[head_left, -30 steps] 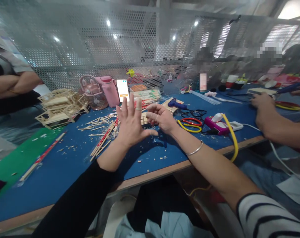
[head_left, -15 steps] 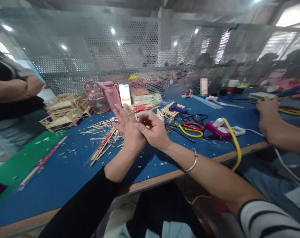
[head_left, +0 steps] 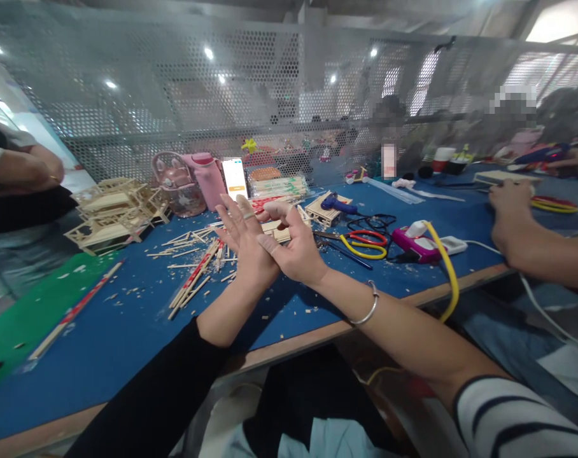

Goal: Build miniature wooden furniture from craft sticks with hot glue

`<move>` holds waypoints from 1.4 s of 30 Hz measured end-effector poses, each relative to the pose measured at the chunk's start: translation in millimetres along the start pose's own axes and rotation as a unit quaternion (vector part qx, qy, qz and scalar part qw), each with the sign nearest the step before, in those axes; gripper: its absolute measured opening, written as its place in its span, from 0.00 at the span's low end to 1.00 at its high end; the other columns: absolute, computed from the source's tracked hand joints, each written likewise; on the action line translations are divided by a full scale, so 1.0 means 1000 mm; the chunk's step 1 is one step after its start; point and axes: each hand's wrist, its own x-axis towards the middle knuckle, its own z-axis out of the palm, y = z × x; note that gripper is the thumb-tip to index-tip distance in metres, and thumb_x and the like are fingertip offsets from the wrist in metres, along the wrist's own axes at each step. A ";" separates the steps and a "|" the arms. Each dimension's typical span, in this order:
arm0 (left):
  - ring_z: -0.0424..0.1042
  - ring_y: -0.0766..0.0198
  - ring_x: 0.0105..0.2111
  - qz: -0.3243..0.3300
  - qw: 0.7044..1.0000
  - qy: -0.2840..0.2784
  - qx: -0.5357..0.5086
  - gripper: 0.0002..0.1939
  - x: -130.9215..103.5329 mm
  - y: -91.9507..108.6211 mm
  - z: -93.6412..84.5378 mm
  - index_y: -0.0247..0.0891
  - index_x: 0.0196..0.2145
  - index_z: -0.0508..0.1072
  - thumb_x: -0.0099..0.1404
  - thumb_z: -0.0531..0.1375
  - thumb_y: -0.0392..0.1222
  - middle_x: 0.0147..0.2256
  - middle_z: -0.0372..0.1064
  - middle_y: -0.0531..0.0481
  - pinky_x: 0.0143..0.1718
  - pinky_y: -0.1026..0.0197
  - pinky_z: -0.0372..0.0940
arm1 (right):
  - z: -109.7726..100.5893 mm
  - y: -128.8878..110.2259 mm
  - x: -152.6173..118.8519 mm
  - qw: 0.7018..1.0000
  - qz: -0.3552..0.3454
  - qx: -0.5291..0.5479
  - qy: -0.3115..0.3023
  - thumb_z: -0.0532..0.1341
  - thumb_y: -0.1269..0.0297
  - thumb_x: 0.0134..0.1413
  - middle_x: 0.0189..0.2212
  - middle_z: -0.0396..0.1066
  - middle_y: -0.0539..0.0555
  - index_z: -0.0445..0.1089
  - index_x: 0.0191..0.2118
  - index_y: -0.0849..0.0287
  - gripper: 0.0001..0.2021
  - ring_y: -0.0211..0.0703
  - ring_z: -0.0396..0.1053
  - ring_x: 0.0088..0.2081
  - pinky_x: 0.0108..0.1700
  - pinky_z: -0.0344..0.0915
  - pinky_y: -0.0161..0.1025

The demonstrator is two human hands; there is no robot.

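Loose wooden sticks [head_left: 190,287] are scattered left of the left hand [head_left: 253,254], which is held open, fingers spread. It is touched by the right hand [head_left: 299,253], half curled; whether anything is gripped there cannot be told. Scissors [head_left: 365,247] are laid farther right.

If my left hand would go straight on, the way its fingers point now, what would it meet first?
Most likely the lit phone, which shows just beyond the fingertips of your left hand. The hand's height and its distance from the phone are unclear in this one view, so it might pass over.
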 end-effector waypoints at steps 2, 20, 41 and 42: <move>0.17 0.48 0.64 -0.001 1.000 0.008 -0.006 0.48 0.000 0.000 0.001 0.48 0.63 0.18 0.62 0.54 0.45 0.66 0.14 0.48 0.60 0.32 0.27 | 0.000 -0.001 0.000 1.000 -0.010 -0.010 0.003 0.59 0.67 0.52 0.47 0.67 0.53 0.58 0.52 0.51 0.20 0.43 0.64 0.50 0.52 0.62 0.45; 0.31 0.40 0.65 -0.049 0.998 0.001 0.035 0.47 0.024 -0.030 -0.006 0.36 0.64 0.46 0.52 0.62 0.45 0.66 0.34 0.38 0.60 0.34 0.36 | -0.023 0.024 0.015 0.995 -0.016 -0.066 0.068 0.57 0.55 0.55 0.27 0.61 0.47 0.61 0.37 0.55 0.10 0.35 0.60 0.30 0.35 0.60 0.36; 0.67 0.61 0.36 0.048 0.983 -0.162 -0.079 0.26 0.028 -0.071 0.008 0.35 0.53 0.68 0.55 0.55 0.37 0.40 0.70 0.46 0.40 0.60 0.64 | -0.037 0.064 0.009 0.929 0.127 -0.308 -0.163 0.61 0.57 0.49 0.22 0.72 0.51 0.77 0.40 0.57 0.15 0.37 0.65 0.26 0.32 0.57 0.34; 0.67 0.62 0.36 0.047 0.982 -0.166 -0.075 0.27 0.027 -0.070 0.008 0.35 0.53 0.67 0.53 0.55 0.36 0.40 0.69 0.45 0.40 0.60 0.64 | -0.035 0.065 0.008 0.924 0.133 -0.315 -0.169 0.61 0.56 0.49 0.25 0.73 0.51 0.77 0.41 0.56 0.15 0.38 0.66 0.27 0.32 0.57 0.34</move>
